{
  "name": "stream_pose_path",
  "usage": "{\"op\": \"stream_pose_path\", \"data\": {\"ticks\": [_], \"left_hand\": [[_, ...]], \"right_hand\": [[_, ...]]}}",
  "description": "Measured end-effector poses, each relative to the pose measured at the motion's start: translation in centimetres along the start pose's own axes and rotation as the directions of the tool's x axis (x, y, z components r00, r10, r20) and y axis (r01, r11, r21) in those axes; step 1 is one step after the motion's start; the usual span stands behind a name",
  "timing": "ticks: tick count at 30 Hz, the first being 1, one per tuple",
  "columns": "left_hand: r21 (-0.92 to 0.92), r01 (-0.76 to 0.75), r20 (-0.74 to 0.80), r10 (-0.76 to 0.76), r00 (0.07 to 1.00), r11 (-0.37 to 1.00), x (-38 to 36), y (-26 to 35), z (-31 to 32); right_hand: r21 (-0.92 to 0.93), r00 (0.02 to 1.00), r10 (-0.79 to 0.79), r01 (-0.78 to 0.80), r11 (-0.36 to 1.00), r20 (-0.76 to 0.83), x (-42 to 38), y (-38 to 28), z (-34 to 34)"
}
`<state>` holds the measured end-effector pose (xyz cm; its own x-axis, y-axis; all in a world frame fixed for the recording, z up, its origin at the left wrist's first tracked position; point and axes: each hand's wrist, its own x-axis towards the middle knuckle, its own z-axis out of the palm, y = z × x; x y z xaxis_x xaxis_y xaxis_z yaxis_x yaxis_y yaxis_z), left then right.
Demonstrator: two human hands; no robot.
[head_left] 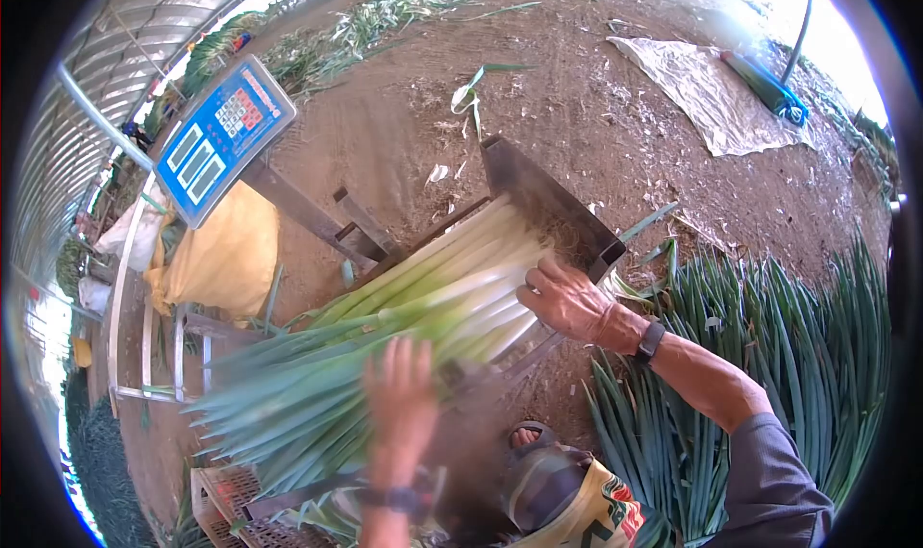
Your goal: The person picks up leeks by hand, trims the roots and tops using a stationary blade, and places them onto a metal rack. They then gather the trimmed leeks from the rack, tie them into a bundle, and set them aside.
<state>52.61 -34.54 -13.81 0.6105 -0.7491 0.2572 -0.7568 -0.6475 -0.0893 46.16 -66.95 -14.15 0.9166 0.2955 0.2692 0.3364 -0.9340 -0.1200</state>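
A thick bundle of green onions (452,269) lies across a metal scale frame (553,202), white root ends toward the upper right and green leaves spreading to the lower left. My right hand (567,298), with a ring and a dark wristband, is at the white ends; its curled fingers pinch a green onion at the near side of the bundle. Over the green leaves is my left hand (399,385), smeared by motion, its fingers stretched out and nothing visible in them. The leaves under it are blurred too.
A blue scale display (224,139) stands on a post at upper left, beside a yellow sack (223,250). More green onions (740,375) lie at right. A plastic crate (216,510) is at lower left. A pale sheet (716,96) lies on the dirt floor (385,135).
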Motion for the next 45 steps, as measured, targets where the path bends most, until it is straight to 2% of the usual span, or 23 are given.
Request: {"op": "stream_pose_path", "data": {"ticks": [3, 6, 9, 10, 11, 13, 16, 19, 22, 25, 26, 29, 31, 34, 37, 40, 42, 43, 45], "left_hand": [[-0.100, 0.079, -0.068, -0.086, 0.994, 0.992, 0.4, 0.3, -0.1], [-0.065, 0.136, -0.112, -0.142, 0.983, 0.989, 1.9, -1.4, 0.4], [-0.111, 0.242, -0.013, -0.245, 0.970, 0.964, 4.3, -3.1, -1.1], [-0.092, 0.229, 0.039, -0.227, 0.973, 0.969, 4.8, -4.1, -0.9], [-0.100, 0.247, 0.157, -0.230, 0.960, 0.964, 5.2, -4.9, -0.8], [-0.113, 0.279, 0.384, -0.217, 0.897, 0.954, 6.5, -5.6, -1.3], [-0.093, 0.360, 0.483, -0.274, 0.832, 0.928, 7.9, -5.0, -3.7], [-0.050, 0.229, 0.327, -0.200, 0.924, 0.972, 7.5, -4.4, -3.5], [-0.038, 0.055, 0.079, -0.052, 0.996, 0.998, 6.1, -3.7, -1.3], [-0.002, 0.038, 0.159, -0.038, 0.987, 0.999, 4.9, -2.8, 0.7], [-0.019, 0.039, 0.061, -0.038, 0.997, 0.999, 4.7, -2.5, 1.1], [-0.087, 0.047, 0.118, -0.036, 0.992, 0.995, 5.4, -2.5, -0.1], [-0.101, 0.024, 0.108, -0.013, 0.994, 0.995, 5.2, -3.0, 1.4], [-0.124, 0.043, 0.115, -0.029, 0.993, 0.991, 5.5, -2.8, 1.0], [-0.156, 0.035, 0.099, -0.019, 0.995, 0.987, 6.2, -2.5, -1.5], [-0.211, 0.047, 0.108, -0.025, 0.994, 0.976, 6.8, -2.4, -4.2], [-0.271, 0.051, 0.120, -0.019, 0.993, 0.961, 6.8, -1.9, -6.3], [-0.317, 0.094, 0.181, -0.037, 0.983, 0.944, 6.5, -1.7, -6.5], [-0.389, 0.188, 0.302, -0.068, 0.951, 0.902, 5.0, -0.9, -6.7]], "right_hand": [[0.145, 0.989, 0.099, -0.083, 0.986, -0.109, 0.0, 0.5, 1.9], [0.269, 0.980, 0.189, -0.167, 0.949, -0.055, 0.8, 1.0, 0.6], [0.170, 0.975, 0.223, -0.219, 0.961, -0.010, 2.9, 0.6, -0.6], [0.166, 0.973, 0.225, -0.214, 0.963, -0.053, 3.6, 1.1, 0.6], [0.155, 0.976, 0.219, -0.214, 0.964, -0.013, 3.7, 1.6, 1.5], [0.129, 0.975, 0.210, -0.218, 0.967, 0.068, 4.1, 2.1, 1.8], [0.140, 0.989, 0.146, -0.145, 0.979, 0.003, 4.5, 2.8, 1.7], [0.145, 0.990, 0.127, -0.118, 0.982, -0.061, 4.1, 2.9, 1.7], [0.175, 0.988, 0.130, -0.114, 0.978, -0.082, 3.7, 3.3, 2.7], [0.116, 0.993, 0.068, -0.056, 0.992, -0.095, 3.7, 3.2, 3.2], [0.069, 0.993, 0.051, -0.043, 0.997, -0.107, 3.7, 3.1, 3.2], [-0.067, 0.992, 0.005, -0.014, 0.998, -0.123, 3.7, 2.9, 3.3], [-0.146, 0.993, -0.002, -0.016, 0.989, -0.121, 3.8, 3.1, 3.9], [0.020, 0.992, 0.122, -0.123, 0.992, 0.014, 4.4, 3.1, 3.4], [-0.036, 0.996, 0.052, -0.055, 0.998, -0.074, 4.7, 2.8, 1.9], [-0.022, 0.995, 0.019, -0.021, 1.000, -0.096, 5.6, 2.7, -0.4], [-0.083, 0.998, -0.006, 0.000, 0.997, -0.068, 5.2, 2.6, -1.9], [-0.111, 0.998, -0.020, 0.013, 0.994, -0.057, 5.2, 2.5, -2.4], [-0.100, 0.996, 0.013, -0.004, 0.995, 0.090, 4.6, 2.3, -2.1]]}}
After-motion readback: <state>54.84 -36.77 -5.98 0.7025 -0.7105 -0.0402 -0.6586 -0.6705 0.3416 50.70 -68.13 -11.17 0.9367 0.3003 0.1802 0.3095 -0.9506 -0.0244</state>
